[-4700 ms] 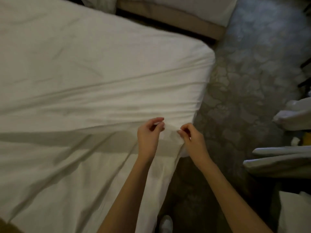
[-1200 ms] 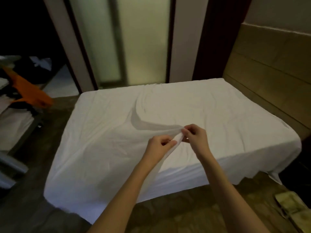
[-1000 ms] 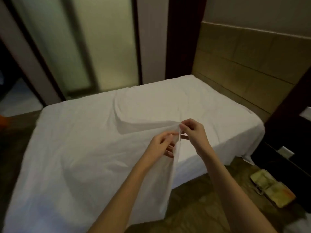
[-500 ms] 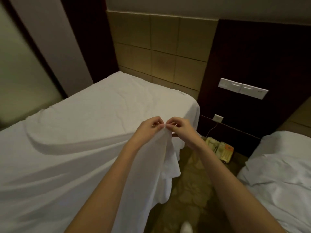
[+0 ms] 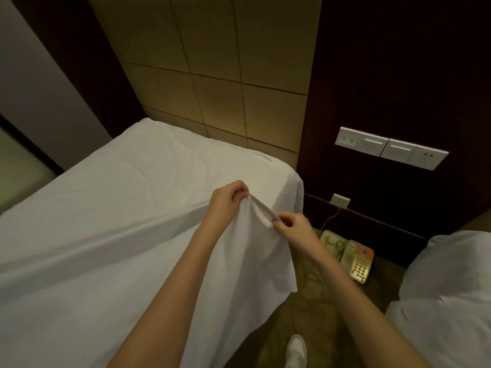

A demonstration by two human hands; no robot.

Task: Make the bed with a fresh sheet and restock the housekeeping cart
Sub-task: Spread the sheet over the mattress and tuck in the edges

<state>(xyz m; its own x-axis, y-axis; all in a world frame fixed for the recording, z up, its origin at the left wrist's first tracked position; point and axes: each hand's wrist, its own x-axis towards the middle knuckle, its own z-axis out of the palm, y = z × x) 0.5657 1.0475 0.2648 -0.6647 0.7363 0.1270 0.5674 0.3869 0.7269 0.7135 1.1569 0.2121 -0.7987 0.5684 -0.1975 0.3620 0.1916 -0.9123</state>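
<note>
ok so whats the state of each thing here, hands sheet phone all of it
left hand: pinching the sheet edge
right hand: pinching the same edge
sheet: spread over the bed, near edge lifted, corner hanging loose
telephone: on the floor, handset on its cradle, corded to the wall

Bare forearms, no sleeves; white shoe point(image 5: 296, 350)

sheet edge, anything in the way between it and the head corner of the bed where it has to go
Nothing visible does. The left hand and right hand pinch the sheet edge lifted above the mattress side, and the head corner beyond is bare. The telephone lies on the floor, off to the side.
</note>
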